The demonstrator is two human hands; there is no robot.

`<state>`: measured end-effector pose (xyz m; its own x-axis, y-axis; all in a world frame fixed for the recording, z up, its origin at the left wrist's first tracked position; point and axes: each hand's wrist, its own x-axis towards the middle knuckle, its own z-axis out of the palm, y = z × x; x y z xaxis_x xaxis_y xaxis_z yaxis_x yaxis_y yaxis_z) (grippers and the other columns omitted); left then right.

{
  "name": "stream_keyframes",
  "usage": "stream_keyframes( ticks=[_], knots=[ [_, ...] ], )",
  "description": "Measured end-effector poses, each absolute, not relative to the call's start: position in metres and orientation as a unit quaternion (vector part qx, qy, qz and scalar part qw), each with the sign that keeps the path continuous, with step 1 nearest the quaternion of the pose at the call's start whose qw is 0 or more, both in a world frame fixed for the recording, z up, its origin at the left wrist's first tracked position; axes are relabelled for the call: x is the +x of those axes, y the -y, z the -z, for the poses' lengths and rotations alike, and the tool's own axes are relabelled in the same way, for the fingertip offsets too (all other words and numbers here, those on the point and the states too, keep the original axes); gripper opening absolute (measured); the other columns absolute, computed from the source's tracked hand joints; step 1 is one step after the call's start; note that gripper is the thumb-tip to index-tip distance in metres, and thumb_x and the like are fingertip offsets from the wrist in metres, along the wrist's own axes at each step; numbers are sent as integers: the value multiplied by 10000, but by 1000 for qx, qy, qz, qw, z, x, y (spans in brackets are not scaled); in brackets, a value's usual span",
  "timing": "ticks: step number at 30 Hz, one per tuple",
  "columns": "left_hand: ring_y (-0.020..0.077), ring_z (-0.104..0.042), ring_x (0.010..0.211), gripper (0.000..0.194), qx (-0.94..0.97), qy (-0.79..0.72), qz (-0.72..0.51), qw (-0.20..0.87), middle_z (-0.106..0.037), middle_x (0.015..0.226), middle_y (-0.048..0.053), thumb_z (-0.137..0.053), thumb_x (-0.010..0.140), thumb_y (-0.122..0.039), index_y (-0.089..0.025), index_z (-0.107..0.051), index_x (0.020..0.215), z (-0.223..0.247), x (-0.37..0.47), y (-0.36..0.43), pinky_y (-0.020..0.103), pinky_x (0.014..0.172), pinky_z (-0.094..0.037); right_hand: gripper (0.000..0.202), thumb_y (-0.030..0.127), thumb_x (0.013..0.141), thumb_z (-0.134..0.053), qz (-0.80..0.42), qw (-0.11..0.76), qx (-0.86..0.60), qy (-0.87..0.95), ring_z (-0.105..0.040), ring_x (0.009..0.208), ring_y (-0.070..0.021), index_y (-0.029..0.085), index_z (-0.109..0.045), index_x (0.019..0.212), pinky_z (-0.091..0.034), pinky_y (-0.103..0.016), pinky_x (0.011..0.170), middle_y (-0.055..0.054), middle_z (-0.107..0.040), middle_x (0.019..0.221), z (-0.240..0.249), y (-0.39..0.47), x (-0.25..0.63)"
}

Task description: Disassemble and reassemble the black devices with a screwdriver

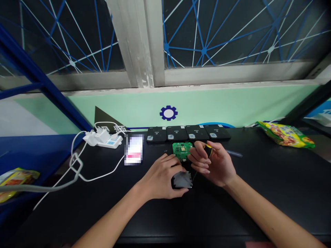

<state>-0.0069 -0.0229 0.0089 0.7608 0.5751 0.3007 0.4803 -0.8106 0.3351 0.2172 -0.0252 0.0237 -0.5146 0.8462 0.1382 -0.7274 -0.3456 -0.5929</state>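
My left hand [165, 177] is closed around a small black part with a grey metal plate [182, 179], thumb along its near edge and fingers over the far side. In my right hand [213, 163] is a screwdriver [207, 150] with a yellow and black handle. Its thin shaft slants down to the right edge of the plate; whether the tip sits in a screw I cannot tell. Just beyond both hands lies a green circuit board [181, 150], partly covered by my fingers. A few tiny dark pieces, perhaps screws [166, 151], lie left of the board.
Several flat black boxes [156, 134] line the back of the black table [248, 193]. A lit phone [133, 150] with a white cable and a white power strip [110, 140] are at left. Rightward are a clear stick [234, 153] and a snack bag [287, 134].
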Motion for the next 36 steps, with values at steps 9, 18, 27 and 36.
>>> stream_keyframes(
  ticks=[9,18,27,36],
  knots=[
    [274,-709,1009,402,931,-284,-192,121,-745,1102,63,-876,781,-412,-237,-732,1113,-5,-6,21,460,950,-508,425,421,1011,-552,-819,462,-72,332,-230,528,-110,169,-575,669,-223,-211,428,34,-329,608,-23,28,213],
    [273,-701,966,394,931,-289,-190,119,-733,1040,52,-865,790,-414,-247,-741,1125,-6,-5,21,458,917,-508,366,421,978,-586,-791,452,-71,406,-313,523,-122,171,-616,713,-263,-239,451,23,-400,606,-20,31,211],
    [279,-695,1015,285,924,-306,-193,126,-736,1046,21,-848,799,-393,-307,-755,1055,-8,-4,20,463,935,-509,297,358,823,-835,-751,462,-94,463,-516,678,-162,204,-587,881,-406,-294,644,2,-543,790,-17,33,211],
    [287,-689,1025,309,922,-316,-189,119,-736,1046,25,-862,775,-403,-305,-741,1041,-6,-4,20,488,971,-511,277,373,875,-797,-735,470,-108,477,-482,672,-179,213,-577,824,-378,-320,693,-11,-593,728,-18,31,210]
  ],
)
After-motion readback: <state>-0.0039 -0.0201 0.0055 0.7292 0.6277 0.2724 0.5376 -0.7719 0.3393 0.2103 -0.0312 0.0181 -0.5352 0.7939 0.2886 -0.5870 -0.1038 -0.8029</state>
